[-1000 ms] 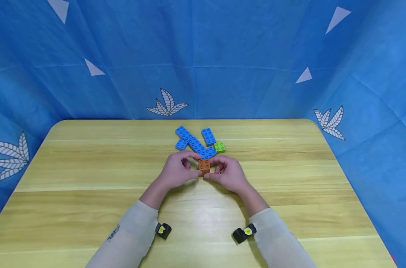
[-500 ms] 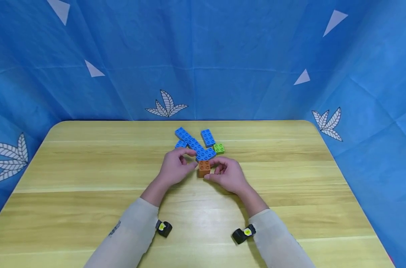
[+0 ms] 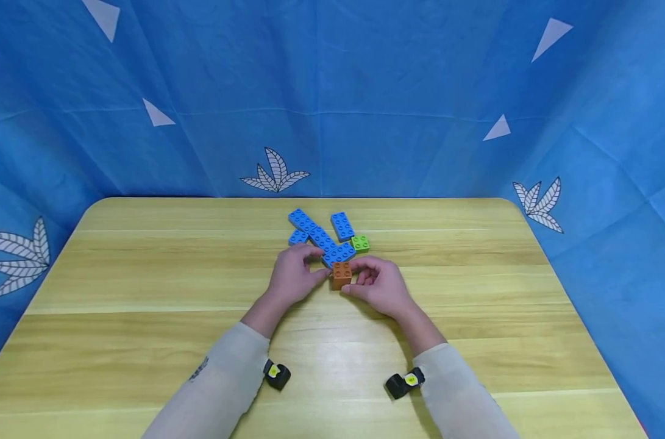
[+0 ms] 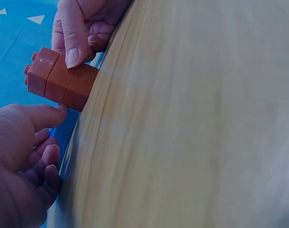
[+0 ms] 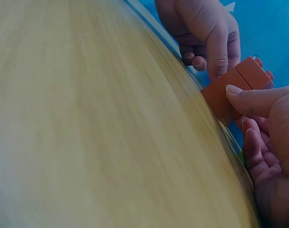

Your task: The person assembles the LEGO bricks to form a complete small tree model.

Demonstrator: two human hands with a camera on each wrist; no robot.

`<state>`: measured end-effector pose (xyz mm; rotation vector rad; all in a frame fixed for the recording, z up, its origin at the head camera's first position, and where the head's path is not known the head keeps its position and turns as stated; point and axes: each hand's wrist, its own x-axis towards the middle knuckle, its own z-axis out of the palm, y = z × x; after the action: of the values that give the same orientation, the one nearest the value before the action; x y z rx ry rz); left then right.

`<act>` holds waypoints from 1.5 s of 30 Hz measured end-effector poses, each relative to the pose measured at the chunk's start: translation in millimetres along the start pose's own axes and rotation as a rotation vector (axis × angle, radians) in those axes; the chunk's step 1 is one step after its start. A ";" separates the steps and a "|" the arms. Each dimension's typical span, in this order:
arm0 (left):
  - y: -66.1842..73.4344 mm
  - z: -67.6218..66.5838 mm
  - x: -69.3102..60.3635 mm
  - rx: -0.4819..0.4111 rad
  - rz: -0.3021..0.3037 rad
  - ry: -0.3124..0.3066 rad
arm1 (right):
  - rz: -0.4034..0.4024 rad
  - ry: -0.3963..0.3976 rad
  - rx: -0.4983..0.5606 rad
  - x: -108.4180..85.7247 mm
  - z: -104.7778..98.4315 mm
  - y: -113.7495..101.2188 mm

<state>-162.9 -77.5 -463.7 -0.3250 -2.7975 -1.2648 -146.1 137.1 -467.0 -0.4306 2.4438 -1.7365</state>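
Note:
An upright stack of orange-brown bricks (image 3: pixel 342 276) stands at the middle of the table, studs upward; three layers show in the left wrist view (image 4: pixel 59 78). My right hand (image 3: pixel 381 288) pinches it from the right, the thumb on its near face, as the right wrist view shows on the stack (image 5: pixel 237 88). On the other side is my left hand (image 3: pixel 294 277), thumb tip at the stack's left side and index finger apart from it, the hand loosely bent with nothing gripped. Just behind the stack lies a blue brick (image 3: pixel 339 253).
Beyond my hands, several more blue bricks (image 3: pixel 321 239) lie flat, one (image 3: pixel 342 225) standing apart on the right beside a small green brick (image 3: pixel 360 244). The wooden table (image 3: pixel 145 268) has a blue patterned curtain (image 3: pixel 365 73) behind and at both sides.
My left hand has let go of the stack, its index finger now away from it. The stack and my right hand have shifted slightly to the right, and my left hand has followed.

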 end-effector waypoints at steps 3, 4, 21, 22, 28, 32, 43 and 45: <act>1.4 1.4 0.8 0.028 -0.008 0.001 | 0.001 0.004 0.003 2.0 -2.3 11.1; 1.8 1.6 1.1 0.034 -0.014 -0.002 | 0.002 0.004 0.005 2.0 -2.9 11.3; 3.7 6.1 4.5 0.123 -0.044 -0.024 | 0.001 0.006 0.034 2.8 -5.5 13.3; 3.9 6.3 4.4 0.127 -0.046 -0.023 | -0.001 0.006 0.035 2.7 -5.1 13.4; 5.0 6.4 3.8 0.120 -0.055 -0.008 | -0.001 0.008 0.034 2.1 -4.1 13.0; 5.2 5.4 3.6 0.115 -0.048 -0.002 | -0.001 0.011 0.036 2.2 -3.9 12.8; 2.9 7.5 3.6 0.104 -0.049 -0.004 | 0.042 0.026 0.041 -0.2 -8.2 13.8; 3.4 7.9 3.9 0.109 -0.041 0.000 | 0.052 0.026 0.056 0.0 -9.3 13.4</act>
<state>-165.7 -68.8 -465.8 -0.2621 -2.8728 -1.1146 -150.6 149.6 -476.5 -0.3372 2.3953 -1.7953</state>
